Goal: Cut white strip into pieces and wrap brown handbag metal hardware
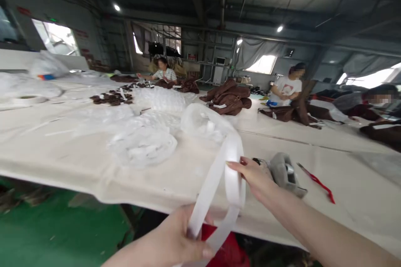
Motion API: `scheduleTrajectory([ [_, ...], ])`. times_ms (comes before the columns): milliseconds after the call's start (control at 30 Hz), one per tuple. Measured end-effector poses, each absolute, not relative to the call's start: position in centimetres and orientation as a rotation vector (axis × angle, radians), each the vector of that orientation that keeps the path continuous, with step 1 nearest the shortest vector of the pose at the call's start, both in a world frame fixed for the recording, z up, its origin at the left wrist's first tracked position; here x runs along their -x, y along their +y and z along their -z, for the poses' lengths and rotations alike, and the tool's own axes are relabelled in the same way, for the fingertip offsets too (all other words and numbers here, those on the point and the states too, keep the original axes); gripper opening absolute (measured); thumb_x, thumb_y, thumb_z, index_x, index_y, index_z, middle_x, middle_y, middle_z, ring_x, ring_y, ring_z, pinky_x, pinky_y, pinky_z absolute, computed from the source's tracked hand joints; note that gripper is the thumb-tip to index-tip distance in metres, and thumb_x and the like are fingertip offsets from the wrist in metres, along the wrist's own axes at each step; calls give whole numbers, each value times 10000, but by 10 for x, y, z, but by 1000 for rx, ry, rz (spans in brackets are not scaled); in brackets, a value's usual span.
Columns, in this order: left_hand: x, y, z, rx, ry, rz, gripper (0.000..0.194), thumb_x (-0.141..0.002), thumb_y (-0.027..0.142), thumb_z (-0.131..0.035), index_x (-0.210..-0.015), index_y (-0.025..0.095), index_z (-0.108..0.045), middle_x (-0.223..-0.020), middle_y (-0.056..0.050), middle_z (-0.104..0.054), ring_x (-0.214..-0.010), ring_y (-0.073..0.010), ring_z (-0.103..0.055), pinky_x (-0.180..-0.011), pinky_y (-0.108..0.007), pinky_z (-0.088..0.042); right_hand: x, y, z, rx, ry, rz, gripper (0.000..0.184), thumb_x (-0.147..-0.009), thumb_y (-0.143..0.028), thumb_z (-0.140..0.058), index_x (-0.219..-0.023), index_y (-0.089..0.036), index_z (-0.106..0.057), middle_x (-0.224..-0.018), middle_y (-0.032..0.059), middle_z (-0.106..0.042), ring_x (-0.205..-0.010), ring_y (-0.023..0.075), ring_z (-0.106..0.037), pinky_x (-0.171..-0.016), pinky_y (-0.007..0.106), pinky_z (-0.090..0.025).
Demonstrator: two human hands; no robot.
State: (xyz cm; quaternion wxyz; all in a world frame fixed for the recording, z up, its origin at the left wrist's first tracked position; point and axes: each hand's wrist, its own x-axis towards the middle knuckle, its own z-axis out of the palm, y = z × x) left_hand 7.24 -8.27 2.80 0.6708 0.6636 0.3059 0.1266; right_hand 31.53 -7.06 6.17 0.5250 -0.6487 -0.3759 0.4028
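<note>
A long white strip of tape or webbing loops up from a clear plastic bag on the big white table. My left hand, low at the table's near edge, is closed around the strip's lower end. My right hand reaches in from the right and pinches the top of the loop between thumb and fingers. A grey tape dispenser lies just right of my right hand.
More clear bags of white strips lie at the table's middle. A red ribbon lies to the right. Brown garments and small brown pieces lie farther back, where three people sit working. Green floor shows below.
</note>
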Motion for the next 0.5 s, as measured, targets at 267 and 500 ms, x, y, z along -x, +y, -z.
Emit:
scheduleTrajectory([
  [267,23,-115,-8,-1448,774,-285,271,-683,270,-704,-855,160,-526,-679,42,-518,-567,-81,-459,-515,-177,-378,-283,-56,-71,1570,-947,-997,421,-576,-386,-823,-894,-160,-664,-894,71,-713,-815,228,-634,-697,312,-474],
  [500,114,-123,-8,-1259,581,77,636,-706,688,-627,-1088,186,-555,-573,13,-578,-454,-134,-535,-456,-227,-436,-314,-63,-99,1483,-870,-884,326,-626,-378,-796,-868,-194,-680,-921,33,-703,-832,184,-609,-653,242,-471],
])
